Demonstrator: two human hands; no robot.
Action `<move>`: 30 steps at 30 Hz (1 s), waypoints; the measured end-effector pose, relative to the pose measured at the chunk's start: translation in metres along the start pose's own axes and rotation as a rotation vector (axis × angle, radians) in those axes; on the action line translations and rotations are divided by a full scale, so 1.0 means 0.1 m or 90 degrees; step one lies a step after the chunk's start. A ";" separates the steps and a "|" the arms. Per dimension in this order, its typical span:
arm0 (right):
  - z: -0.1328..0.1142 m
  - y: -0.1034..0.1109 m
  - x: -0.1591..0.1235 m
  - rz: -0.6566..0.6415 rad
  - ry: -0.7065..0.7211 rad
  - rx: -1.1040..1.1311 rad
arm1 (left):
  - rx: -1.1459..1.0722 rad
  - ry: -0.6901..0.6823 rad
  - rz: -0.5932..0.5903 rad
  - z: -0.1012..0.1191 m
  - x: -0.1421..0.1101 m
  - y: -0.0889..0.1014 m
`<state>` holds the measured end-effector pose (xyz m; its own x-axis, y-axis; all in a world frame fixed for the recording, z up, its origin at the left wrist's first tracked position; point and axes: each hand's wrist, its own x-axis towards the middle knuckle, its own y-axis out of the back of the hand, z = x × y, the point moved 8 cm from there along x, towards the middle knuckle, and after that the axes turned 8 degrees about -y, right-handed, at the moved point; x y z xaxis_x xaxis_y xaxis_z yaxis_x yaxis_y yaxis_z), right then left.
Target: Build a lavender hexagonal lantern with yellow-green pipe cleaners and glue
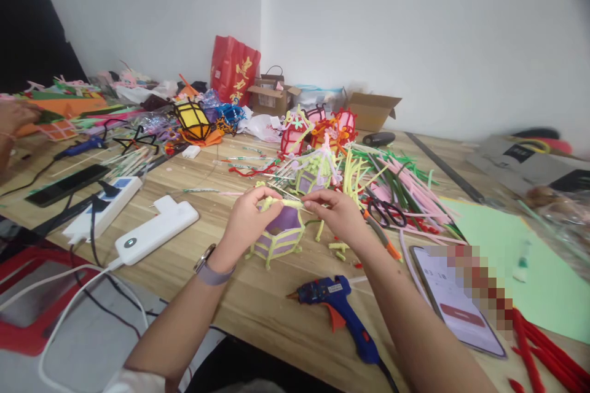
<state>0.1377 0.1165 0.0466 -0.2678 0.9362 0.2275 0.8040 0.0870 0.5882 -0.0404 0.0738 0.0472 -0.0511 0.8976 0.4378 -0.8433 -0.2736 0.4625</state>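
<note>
A small purple lantern (279,241) framed in yellow-green pipe cleaners stands on the wooden table in front of me. My left hand (249,218) is closed on its upper left rim, thumb pressed along the top. At the other end of that rim, my right hand (336,214) pinches the tip of a yellow-green pipe cleaner (292,203) between thumb and finger. Short pipe-cleaner offcuts (339,248) lie below my right hand. Closer to me, between my forearms, rests a blue hot glue gun (343,310), its nozzle pointing left.
Pliers (385,236) and black-handled scissors (389,214) lie right of my hands, beside bundled pipe cleaners (410,187). A phone (456,301) is at the right. Power bank (159,231), power strip (104,209) and cables are left. Finished lanterns (191,120) stand behind; another person's hand (21,116) is far left.
</note>
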 end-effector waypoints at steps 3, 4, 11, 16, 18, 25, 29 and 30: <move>-0.04 -0.02 -0.02 -0.001 0.031 0.004 | 0.002 0.000 0.001 -0.01 0.00 0.00; -0.05 -0.02 -0.02 0.000 0.042 0.003 | 0.002 0.001 0.001 -0.01 0.00 0.00; -0.09 -0.02 -0.03 0.007 0.094 -0.016 | 0.009 0.001 0.001 -0.02 0.01 -0.01; -0.10 -0.01 -0.02 0.005 0.107 -0.028 | 0.010 -0.004 -0.004 0.00 0.01 -0.02; -0.10 -0.02 -0.02 0.005 0.109 -0.032 | 0.016 -0.007 -0.003 0.01 0.01 -0.02; -0.12 -0.04 -0.04 0.003 0.120 -0.041 | 0.016 0.006 -0.001 -0.01 0.00 -0.01; -0.13 -0.07 -0.04 -0.002 0.126 -0.040 | 0.020 0.018 0.001 -0.03 -0.01 -0.01; -0.14 -0.07 -0.03 -0.003 0.127 -0.039 | 0.019 0.019 0.002 -0.03 -0.01 -0.01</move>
<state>0.1257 0.1080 0.0524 -0.3764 0.8496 0.3694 0.7699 0.0651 0.6348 -0.0414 0.0740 0.0436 -0.0697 0.9067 0.4161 -0.8269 -0.2858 0.4843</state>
